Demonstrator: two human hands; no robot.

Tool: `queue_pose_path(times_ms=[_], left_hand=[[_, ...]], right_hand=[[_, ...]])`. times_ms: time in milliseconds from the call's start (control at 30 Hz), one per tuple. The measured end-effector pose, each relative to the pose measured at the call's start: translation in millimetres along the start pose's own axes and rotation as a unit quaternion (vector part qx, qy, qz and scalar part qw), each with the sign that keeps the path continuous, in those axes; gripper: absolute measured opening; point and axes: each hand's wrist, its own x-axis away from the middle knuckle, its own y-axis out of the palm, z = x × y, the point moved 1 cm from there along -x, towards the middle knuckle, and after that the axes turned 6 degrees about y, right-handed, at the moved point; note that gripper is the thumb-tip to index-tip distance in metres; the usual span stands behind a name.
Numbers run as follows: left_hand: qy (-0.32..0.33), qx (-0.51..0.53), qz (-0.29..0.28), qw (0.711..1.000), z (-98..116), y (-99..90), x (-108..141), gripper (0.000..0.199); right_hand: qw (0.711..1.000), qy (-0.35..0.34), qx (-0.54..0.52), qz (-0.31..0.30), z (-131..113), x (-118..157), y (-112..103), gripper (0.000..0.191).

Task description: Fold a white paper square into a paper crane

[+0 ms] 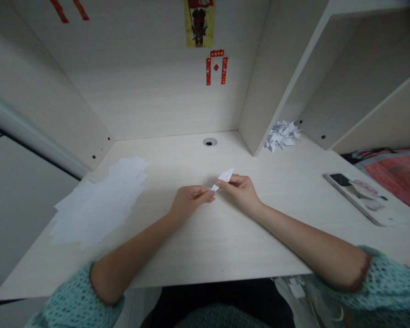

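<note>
A small folded piece of white paper (226,175) is held between my two hands above the middle of the desk. My left hand (191,200) pinches its lower left end between thumb and fingers. Around its right side close the thumb and fingers of my right hand (242,190), with the paper's pointed tip sticking out past them. To the left, a spread stack of white paper sheets (99,200) lies on the desk (177,255). A heap of small folded paper pieces (282,135) sits at the back right, beside the upright divider.
A phone (362,198) lies at the right, near a red cloth (399,175). The upright divider panel (263,118) stands at the back right. A round cable hole (210,142) is set into the desk near the back wall. Cables (304,291) hang below the front edge.
</note>
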Motion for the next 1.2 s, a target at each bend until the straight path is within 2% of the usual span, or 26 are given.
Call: queue_pose_path(times_ms=[267, 400, 567, 900, 1200], left_hand=[[0.003, -0.008, 0.0, 1.0, -1.6, 0.1, 0.9, 0.029], [0.006, -0.019, -0.006, 1.0, 0.1, -0.2, 0.7, 0.028], [0.013, -0.026, 0.005, 1.0, 2.0, 0.5, 1.0, 0.027], [0.011, -0.019, 0.009, 1.0, -1.7, 0.3, 0.7, 0.028], [0.033, -0.098, 0.007, 0.995, -0.5, -2.1, 0.8, 0.033]], right_hand=[[0.995, 0.065, -0.078, 0.006, 4.7, -1.3, 2.1, 0.023], [0.995, 0.051, -0.089, -0.007, 2.6, 0.5, 2.0, 0.025], [0.997, 0.022, -0.065, 0.021, -0.3, 2.7, 3.1, 0.024], [0.989, 0.075, -0.117, 0.051, 5.0, -1.9, 3.4, 0.025], [0.992, 0.057, -0.101, 0.045, 5.1, -3.5, 2.3, 0.024]])
